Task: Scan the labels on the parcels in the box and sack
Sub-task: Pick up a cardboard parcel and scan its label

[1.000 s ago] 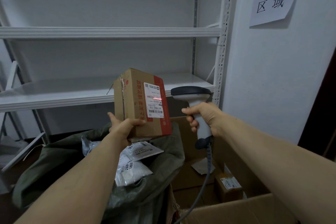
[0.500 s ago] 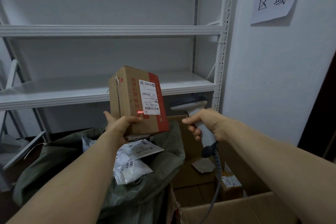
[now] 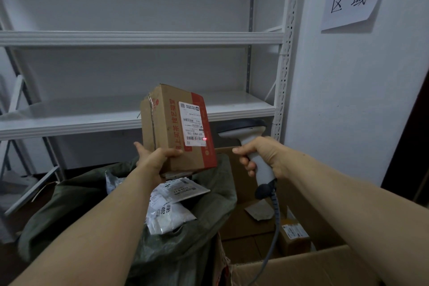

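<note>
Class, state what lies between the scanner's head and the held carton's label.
Nothing solid: in the head view the gap from scanner to the carton's label is bare; a red dot sits on the label.

I see a small brown cardboard parcel with a red stripe held up in the air, tipped a little, its bottom corner in my left hand. Its white paper label faces me, turned sideways. A tiny red dot of light sits at the end of the label's lowest barcode. The grey and white scanner gun is in my right hand, just beside the parcel, its head pointing at the label. Below, the open green sack holds shiny plastic bag parcels with labels up. Next to the sack, the big open cardboard box holds one little brown parcel with a label on top.
</note>
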### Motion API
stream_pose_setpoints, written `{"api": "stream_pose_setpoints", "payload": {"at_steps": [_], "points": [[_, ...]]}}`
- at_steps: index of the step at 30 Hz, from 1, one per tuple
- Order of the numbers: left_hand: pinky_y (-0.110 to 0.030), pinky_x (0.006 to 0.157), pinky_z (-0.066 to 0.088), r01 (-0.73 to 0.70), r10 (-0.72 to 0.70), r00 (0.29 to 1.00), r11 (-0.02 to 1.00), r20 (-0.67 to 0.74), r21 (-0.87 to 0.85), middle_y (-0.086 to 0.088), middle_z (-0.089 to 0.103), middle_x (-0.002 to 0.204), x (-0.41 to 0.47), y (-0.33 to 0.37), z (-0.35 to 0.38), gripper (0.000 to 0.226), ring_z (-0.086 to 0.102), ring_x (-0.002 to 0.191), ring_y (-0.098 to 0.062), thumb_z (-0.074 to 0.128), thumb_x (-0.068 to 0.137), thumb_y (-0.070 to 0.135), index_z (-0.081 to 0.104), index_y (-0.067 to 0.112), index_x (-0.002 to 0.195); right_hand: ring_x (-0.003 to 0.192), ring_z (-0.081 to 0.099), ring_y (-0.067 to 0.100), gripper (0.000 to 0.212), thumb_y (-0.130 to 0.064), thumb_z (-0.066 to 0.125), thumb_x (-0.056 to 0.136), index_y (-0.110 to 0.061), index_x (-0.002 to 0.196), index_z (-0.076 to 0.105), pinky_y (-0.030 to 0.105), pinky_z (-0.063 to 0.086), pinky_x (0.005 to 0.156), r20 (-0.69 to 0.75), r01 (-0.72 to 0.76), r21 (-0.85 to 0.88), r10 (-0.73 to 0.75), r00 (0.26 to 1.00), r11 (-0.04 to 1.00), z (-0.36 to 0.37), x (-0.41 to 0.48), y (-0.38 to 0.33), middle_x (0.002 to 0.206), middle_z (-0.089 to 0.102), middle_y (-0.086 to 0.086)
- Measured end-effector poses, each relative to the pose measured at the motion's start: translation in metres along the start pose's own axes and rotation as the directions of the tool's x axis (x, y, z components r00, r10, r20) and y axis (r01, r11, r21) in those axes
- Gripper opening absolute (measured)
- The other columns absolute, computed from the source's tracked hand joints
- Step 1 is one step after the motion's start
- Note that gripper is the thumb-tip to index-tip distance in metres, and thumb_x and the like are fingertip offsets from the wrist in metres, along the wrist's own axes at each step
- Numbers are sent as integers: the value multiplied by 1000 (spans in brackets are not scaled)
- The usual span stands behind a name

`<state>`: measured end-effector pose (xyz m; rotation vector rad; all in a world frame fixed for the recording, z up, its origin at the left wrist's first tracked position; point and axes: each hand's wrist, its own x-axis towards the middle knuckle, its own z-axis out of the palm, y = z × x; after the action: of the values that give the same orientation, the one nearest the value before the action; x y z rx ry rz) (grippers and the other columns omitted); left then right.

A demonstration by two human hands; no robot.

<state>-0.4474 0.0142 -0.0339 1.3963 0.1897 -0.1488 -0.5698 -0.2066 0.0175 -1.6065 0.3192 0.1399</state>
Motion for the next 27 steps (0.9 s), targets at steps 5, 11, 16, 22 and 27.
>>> {"api": "stream_pose_setpoints", "payload": {"at_steps": [5, 11, 16, 22, 27], "points": [[-58, 70, 54, 15, -15, 1000, 1000, 3, -2, -15, 44, 137, -1, 1, 0, 135, 56, 107, -38, 78, 63, -7, -16, 46, 145, 40, 44, 10, 14, -13, 66, 83, -10, 74, 56, 22, 41, 45, 4, 12, -8, -12, 1000, 1000, 1, 0, 1, 55, 54, 2], [-59, 68, 54, 22, -22, 1000, 1000, -6, 21, -15, 41, 139, -1, 1, -1, 138, 55, 109, -38, 82, 59, -4, -15, 48, 144, 39, 43, 10, 15, -12, 68, 82, -9, 74, 56, 23, 41, 44, -9, 14, -4, -15, 1000, 1000, 1, 1, -3, 55, 53, 3], [-64, 78, 50, 21, -21, 1000, 1000, -2, 0, -12, 42, 137, 4, -2, -4, 135, 54, 109, -37, 80, 62, -2, -14, 47, 145, 41, 45, 11, 14, -13, 68, 82, -9, 76, 56, 23, 42, 45, 7, 8, -5, -8, 1000, 1000, 3, 2, -1, 56, 55, 4], [-71, 69, 46, 213, -229, 973, 947, -40, -240, -14, 49, 125, 4, -3, -28, 94, 56, 97, -45, 81, 58, 29, 30, 44, 135, 38, 44, 12, 17, -12, 70, 83, -6, 74, 57, 23, 41, 43, 4, -27, 32, 26, 1000, 999, 29, 19, 10, 55, 55, 7], [-53, 75, 50, 354, -392, 906, 908, -157, -225, -14, 63, 107, 12, -7, -84, 72, 58, 93, -37, 69, 64, 56, 50, 21, 123, 36, 41, 11, 21, -14, 66, 87, -8, 70, 55, 20, 38, 41, 69, -93, 14, 91, 993, 996, 70, 44, 21, 51, 51, 4]]}}
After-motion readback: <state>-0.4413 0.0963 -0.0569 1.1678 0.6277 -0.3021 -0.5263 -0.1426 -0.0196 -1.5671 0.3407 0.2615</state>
